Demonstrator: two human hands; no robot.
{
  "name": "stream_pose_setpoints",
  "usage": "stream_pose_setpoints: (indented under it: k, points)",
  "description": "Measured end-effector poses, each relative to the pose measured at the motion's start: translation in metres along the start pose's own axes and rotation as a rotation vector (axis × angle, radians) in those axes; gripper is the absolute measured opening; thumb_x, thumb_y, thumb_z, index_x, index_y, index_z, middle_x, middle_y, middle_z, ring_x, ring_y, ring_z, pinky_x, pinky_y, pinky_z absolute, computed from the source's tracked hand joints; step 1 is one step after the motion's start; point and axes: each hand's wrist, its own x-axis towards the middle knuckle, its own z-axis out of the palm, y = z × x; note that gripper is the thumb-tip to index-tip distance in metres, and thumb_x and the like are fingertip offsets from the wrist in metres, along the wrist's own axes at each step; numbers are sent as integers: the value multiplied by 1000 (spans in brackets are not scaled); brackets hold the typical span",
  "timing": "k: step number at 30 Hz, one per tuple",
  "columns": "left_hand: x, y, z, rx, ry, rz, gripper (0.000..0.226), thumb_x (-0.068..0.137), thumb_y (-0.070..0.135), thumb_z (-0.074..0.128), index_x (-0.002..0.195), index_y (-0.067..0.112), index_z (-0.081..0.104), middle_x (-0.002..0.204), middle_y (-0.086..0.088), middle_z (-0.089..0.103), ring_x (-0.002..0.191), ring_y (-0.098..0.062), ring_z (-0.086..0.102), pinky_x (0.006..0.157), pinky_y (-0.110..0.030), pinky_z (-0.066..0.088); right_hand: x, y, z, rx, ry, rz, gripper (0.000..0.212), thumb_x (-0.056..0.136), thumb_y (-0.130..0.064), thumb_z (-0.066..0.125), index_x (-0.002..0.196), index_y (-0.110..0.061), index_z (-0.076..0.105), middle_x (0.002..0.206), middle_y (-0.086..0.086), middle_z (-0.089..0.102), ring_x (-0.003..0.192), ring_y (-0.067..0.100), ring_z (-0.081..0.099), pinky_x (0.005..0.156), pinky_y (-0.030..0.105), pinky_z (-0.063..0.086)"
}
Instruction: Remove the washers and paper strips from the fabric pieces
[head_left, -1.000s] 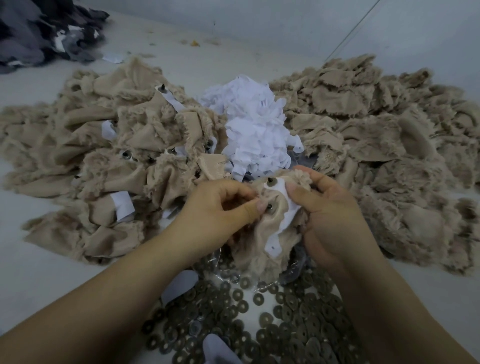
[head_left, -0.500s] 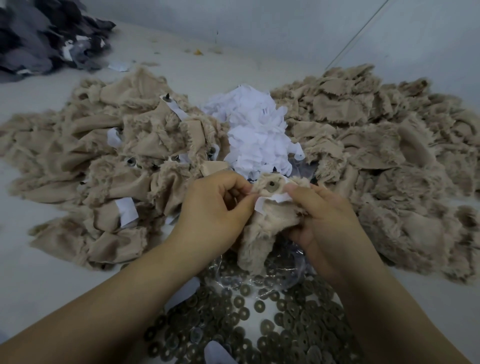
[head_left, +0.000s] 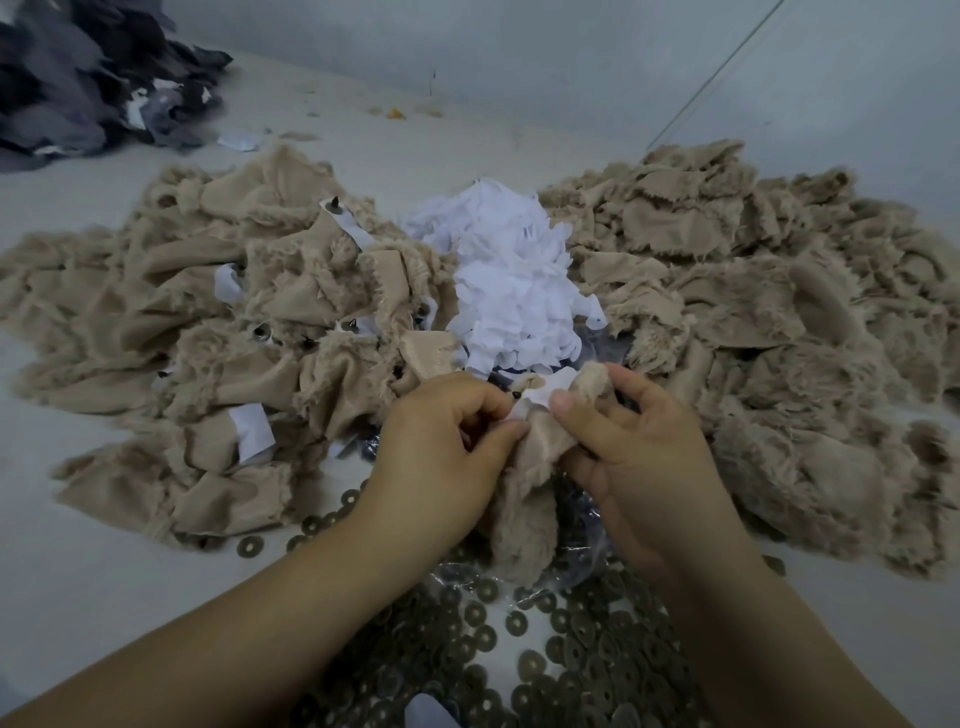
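Left hand (head_left: 447, 447) and right hand (head_left: 639, 457), fingers curled, both pinching one tan fabric piece (head_left: 524, 499) and its white paper strip (head_left: 540, 392); washers (head_left: 571, 654) at 6 o'clock. No legible writing.

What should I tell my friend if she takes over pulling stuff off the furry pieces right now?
Left hand and right hand both grip one beige fabric piece, pinching its white paper strip.
Done: loose washers lie below, pulled strips in the white heap, right pile shows no strips.
Left: this strip, then the left pile, which has strips and studs.
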Motion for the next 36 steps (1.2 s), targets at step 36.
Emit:
stream_pose_setpoints:
  k: [36]
  points:
    - [-5,-13,-5,344,47,682,28,100,7,49,103,-8,73,85,-21,66,63,-29,62,46,-36,50,-24,7,28,574,-36,506,38,84,-25,64,96,9,76,105,20,75,90,28,76,87,34,60]
